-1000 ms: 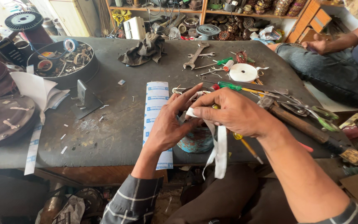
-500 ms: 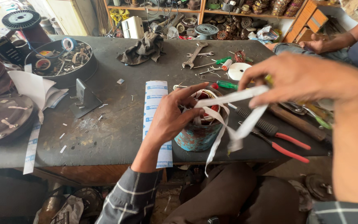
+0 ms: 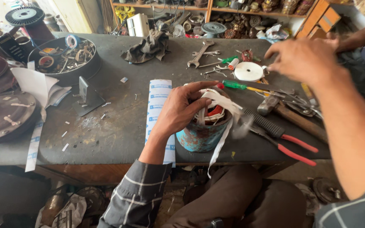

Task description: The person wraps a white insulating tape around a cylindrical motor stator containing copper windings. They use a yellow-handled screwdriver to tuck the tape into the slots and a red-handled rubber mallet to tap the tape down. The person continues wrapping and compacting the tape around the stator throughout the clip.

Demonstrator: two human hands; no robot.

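Here we have the left hand (image 3: 181,110) curled over the coil (image 3: 205,122), fingers pinning white tape (image 3: 219,100) across its top. The coil stands at the bench's (image 3: 119,126) near edge, beside a paper strip (image 3: 159,99). A loose tail of tape hangs off that edge, and it could snag on our knee or the pliers (image 3: 281,137) just right of the coil, dragging the wrap slack. The right hand (image 3: 303,57) is raised toward the far right corner, blurred; its fingers look spread and we see nothing in them, though we cannot be sure. If it swings back carelessly it may knock the hammer (image 3: 290,114) or screwdriver (image 3: 243,86). With the coil so near the edge, a hard tug might tip it off.
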